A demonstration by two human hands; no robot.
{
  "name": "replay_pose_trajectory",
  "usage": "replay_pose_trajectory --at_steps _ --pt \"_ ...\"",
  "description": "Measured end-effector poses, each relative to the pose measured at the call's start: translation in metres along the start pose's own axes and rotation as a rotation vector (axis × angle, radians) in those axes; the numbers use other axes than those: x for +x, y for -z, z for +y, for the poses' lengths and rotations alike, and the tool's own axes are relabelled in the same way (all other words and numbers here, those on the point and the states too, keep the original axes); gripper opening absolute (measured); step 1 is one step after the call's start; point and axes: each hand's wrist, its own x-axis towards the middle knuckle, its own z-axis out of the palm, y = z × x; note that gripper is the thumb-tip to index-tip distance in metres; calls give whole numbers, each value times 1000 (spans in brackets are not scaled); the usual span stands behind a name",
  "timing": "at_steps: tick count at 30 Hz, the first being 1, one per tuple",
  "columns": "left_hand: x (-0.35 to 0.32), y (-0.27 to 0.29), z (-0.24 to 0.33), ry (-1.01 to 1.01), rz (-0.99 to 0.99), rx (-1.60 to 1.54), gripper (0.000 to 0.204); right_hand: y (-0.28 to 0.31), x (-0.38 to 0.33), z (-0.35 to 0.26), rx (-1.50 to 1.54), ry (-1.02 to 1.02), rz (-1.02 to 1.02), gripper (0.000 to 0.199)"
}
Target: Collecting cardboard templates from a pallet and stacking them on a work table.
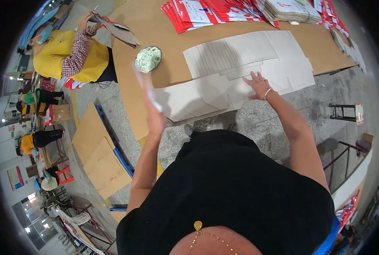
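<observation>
My left hand (156, 120) is at the near left edge of the table. It grips a thin red-and-white sheet (146, 87), seen nearly edge-on and smeared by motion, so its kind is unclear. My right hand (258, 86), with a bracelet at the wrist, rests fingers spread on grey cardboard sheets (240, 88). These sheets overlap in a fanned row along the near table edge. Behind them lies a second fanned row of cardboard sheets (232, 53). A heap of pale green rubber bands (148, 59) sits beyond my left hand.
Red-and-white printed packets (193, 15) and a tied grey bundle (289, 9) lie at the table's far side. A co-worker in a yellow top (72, 55) handles flat pieces (117, 30) at the left. Brown boards (102, 155) on a blue pallet and a small stool (346, 112) stand on the floor.
</observation>
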Motion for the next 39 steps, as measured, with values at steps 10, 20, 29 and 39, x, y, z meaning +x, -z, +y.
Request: replay_pose_trajectory --at_steps 10,20,29,39 --pt "-20 -26 -84 124 95 207 68 1 11 -8 -5 71 71 97" --pt "-82 -34 -155 998 342 -1319 44 3 4 -1 305 372 427 102" --pt "-165 -27 -255 1200 863 -1034 31 90 77 -212 388 518 371 49" --pt "-69 -14 -264 1351 705 -1304 24 41 228 -501 113 799 319 60"
